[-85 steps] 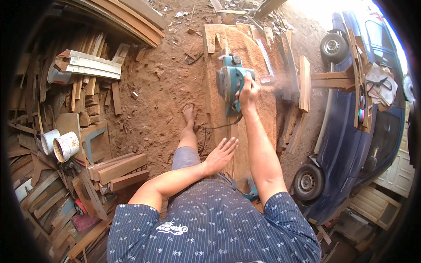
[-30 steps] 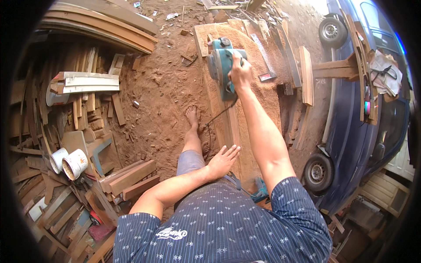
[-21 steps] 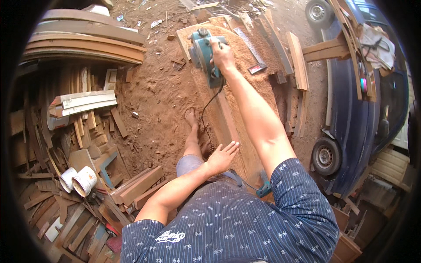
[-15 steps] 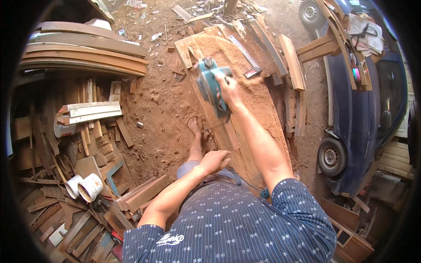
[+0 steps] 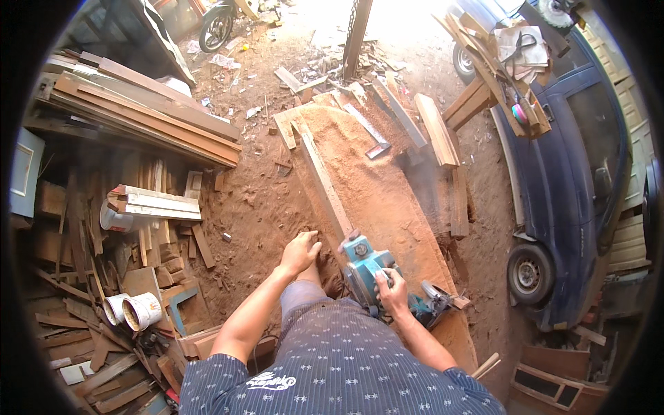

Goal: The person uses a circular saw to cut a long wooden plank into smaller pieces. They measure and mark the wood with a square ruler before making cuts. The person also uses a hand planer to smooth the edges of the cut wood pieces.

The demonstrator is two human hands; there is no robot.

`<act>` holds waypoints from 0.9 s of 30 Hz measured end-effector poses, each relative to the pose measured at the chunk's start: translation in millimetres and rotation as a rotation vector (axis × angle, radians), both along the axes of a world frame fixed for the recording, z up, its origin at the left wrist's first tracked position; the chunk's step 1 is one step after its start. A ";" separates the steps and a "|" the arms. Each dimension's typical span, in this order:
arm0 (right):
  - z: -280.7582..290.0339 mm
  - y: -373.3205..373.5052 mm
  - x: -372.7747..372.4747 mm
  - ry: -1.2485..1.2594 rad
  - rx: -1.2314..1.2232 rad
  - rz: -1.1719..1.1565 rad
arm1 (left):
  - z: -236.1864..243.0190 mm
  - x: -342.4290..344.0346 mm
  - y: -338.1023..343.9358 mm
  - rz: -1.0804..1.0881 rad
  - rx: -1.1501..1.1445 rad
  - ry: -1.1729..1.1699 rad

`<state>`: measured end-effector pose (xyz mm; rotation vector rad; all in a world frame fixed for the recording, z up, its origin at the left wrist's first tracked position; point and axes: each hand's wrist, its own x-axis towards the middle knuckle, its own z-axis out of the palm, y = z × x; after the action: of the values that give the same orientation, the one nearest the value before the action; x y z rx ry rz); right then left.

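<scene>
My right hand [image 5: 393, 290] is closed round the handle of a teal electric planer [image 5: 360, 266]. The planer sits close to my body, at the near end of a long narrow wooden strip [image 5: 319, 176]. That strip lies along the left side of a workbench [image 5: 415, 214] covered in sawdust. Off the bench's left side, above my leg, hangs my left hand [image 5: 301, 252], holding nothing, its fingers loosely apart. Just right of the planer rests another teal power tool [image 5: 432, 306] with metal parts, its kind unclear. A metal try square [image 5: 370, 135] lies farther up on the sawdust.
Stacked boards [image 5: 145, 104] and scrap wood fill the left, with white buckets [image 5: 142, 311] among them. Loose timbers [image 5: 437, 131] lie along the bench's right side. A dark blue vehicle [image 5: 553, 180] stands to the right. A post [image 5: 356, 41] rises beyond the bench.
My right hand has drawn the planer back along the strip toward my body. My left hand has moved forward and left, away from my waist. The view has tilted up.
</scene>
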<state>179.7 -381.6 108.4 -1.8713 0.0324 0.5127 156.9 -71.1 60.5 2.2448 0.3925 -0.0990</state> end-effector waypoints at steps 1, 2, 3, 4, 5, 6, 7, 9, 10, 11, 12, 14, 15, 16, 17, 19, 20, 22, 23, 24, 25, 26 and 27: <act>0.7 -5.5 -1.6 -0.067 0.015 -0.037 | -3.4 9.8 -10.1 0.025 0.030 -0.083; 1.9 -9.1 0.5 -0.052 0.047 -0.075 | -6.5 17.3 -21.0 0.054 0.060 -0.159; 5.6 -12.0 4.0 -0.037 0.080 -0.111 | 1.9 27.2 -31.2 0.071 0.012 -0.112; 9.7 -13.7 8.1 -0.020 0.114 -0.142 | -1.1 29.0 -42.2 0.062 0.050 -0.156; 13.6 -14.6 14.2 -0.005 0.109 -0.169 | -12.7 32.5 -51.8 0.047 0.090 -0.204; 15.4 -14.7 21.3 -0.025 0.127 -0.192 | -20.3 35.3 -62.1 0.034 0.126 -0.254; 16.2 -13.2 29.3 -0.043 0.147 -0.213 | -27.1 33.6 -69.7 -0.041 0.167 -0.228; 13.1 -22.4 51.4 -0.040 0.160 -0.325 | -34.0 41.7 -103.7 -0.137 0.217 -0.089; 6.9 -28.4 64.5 -0.077 0.137 -0.359 | -37.2 45.8 -118.3 -0.181 0.279 -0.058; -3.3 -23.0 77.9 -0.102 0.127 -0.362 | -37.0 42.5 -119.5 -0.176 0.325 -0.018; -14.4 -18.4 92.6 -0.128 0.117 -0.370 | -38.1 42.5 -119.6 -0.174 0.372 0.020; -41.0 -9.9 117.2 -0.102 0.087 -0.403 | -48.6 39.1 -114.5 -0.154 0.432 0.047; -60.2 -3.0 127.5 -0.082 0.067 -0.410 | -60.3 30.9 -112.2 -0.132 0.441 0.045; -77.2 5.9 137.3 -0.061 0.046 -0.419 | -67.7 26.8 -104.7 -0.111 0.449 0.044; -84.9 -1.8 145.3 -0.037 0.010 -0.473 | -58.4 27.4 -106.8 -0.113 0.402 0.023; -100.3 -10.7 156.3 0.024 -0.021 -0.576 | -40.9 23.9 -97.4 -0.090 0.333 -0.050; -111.7 -11.0 161.2 0.060 -0.034 -0.614 | -30.7 19.8 -88.0 -0.066 0.302 -0.080; -154.2 -27.3 167.1 -0.030 -0.063 -0.643 | 5.3 23.9 -68.7 -0.039 0.200 -0.148; -187.2 -51.6 171.0 -0.143 -0.144 -0.671 | 25.8 33.6 -64.1 -0.031 0.134 -0.202; -210.3 -70.1 174.0 -0.254 -0.221 -0.690 | 46.0 43.6 -57.4 -0.017 0.072 -0.252; -221.3 -76.2 175.9 -0.235 -0.275 -0.730 | 66.6 51.9 -46.9 0.025 0.026 -0.264; -217.2 -59.1 173.2 -0.140 -0.237 -0.676 | 75.8 53.5 -30.5 0.109 -0.107 -0.332; -202.6 -41.3 164.8 -0.039 -0.206 -0.609 | 80.6 50.9 -13.6 0.205 -0.237 -0.397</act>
<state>344.5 -422.9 -94.2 -1.9462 0.6292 0.0501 207.8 -84.8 141.1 1.9204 0.3691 0.3826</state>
